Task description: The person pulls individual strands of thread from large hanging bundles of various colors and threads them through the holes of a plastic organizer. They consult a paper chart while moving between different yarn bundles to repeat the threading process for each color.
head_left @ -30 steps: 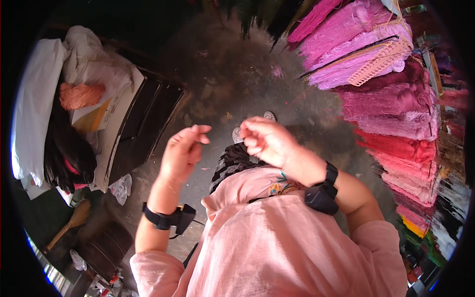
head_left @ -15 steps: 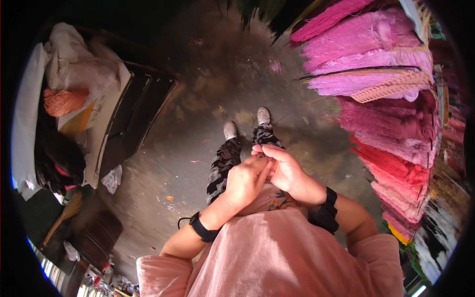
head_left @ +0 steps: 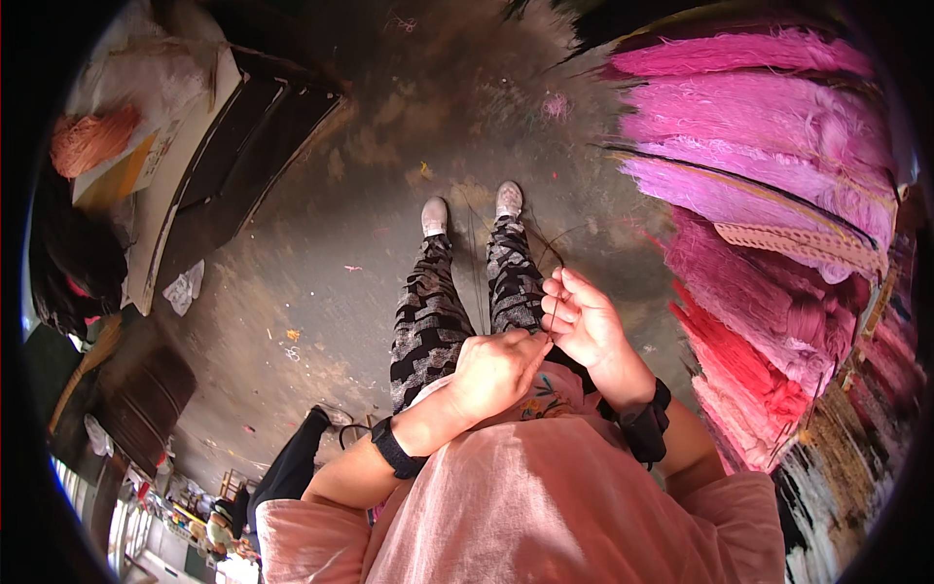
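My left hand (head_left: 499,374) is closed in front of my waist, palm down, its fingertips pinching a thin dark thread (head_left: 555,313). Just to the right and a little higher, my right hand (head_left: 589,326) has its palm turned inward and fingers curled around the same thread. The two hands' fingertips nearly meet at the thread's lower end. Above the right fingers the thread loops up and away, and fine dark strands hang down in front of my trousers (head_left: 428,316). Whether these strands are one piece, I cannot tell.
On the right hang thick yarn hanks in pink (head_left: 739,54), lilac (head_left: 720,185) and red (head_left: 744,355). At left stands a dark-fronted cabinet (head_left: 243,161) bearing an orange yarn bundle (head_left: 92,139). A broom (head_left: 83,370) and another person's dark trouser leg (head_left: 292,457) are at lower left.
My hands, cupped together before, have come slightly apart, the right one turning and shifting right. The thread now shows between them. The view has shifted, and another person's leg has appeared at lower left.
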The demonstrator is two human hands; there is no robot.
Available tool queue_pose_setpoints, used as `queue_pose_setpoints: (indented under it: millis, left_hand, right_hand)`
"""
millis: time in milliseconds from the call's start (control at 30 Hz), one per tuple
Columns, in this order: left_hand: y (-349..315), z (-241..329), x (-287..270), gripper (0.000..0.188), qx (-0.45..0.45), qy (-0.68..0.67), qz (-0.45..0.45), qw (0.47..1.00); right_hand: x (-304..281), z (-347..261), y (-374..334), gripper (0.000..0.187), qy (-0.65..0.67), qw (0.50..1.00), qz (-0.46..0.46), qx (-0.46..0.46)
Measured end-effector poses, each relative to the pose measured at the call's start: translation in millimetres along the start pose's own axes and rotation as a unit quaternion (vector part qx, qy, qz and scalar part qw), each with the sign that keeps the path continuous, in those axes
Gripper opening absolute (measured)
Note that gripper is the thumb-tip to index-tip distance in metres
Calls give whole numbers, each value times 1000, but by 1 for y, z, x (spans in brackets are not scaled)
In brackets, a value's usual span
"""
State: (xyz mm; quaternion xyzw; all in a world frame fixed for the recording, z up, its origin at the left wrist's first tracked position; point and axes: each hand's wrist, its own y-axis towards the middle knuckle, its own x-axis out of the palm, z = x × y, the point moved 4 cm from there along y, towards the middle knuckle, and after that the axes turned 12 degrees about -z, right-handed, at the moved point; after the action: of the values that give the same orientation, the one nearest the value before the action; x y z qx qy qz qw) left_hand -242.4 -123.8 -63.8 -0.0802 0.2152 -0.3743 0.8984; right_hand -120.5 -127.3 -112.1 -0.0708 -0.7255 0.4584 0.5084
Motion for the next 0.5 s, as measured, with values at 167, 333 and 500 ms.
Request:
queue_pose_setpoints:
  millis: [167,333,500]
  left_hand:
    - [8,5,7,10,42,-4,-36,998]
    - [12,8,12,10,32,-10,-41,999]
    - [20,3,10,11,-19,-99,33,994]
  right_hand:
    - [1,-15,8,11,11,999,-51,-4]
    - [6,-35,12,13,-7,998,-56,-4]
    - [11,-42,6,24,-57,995,-85,10]
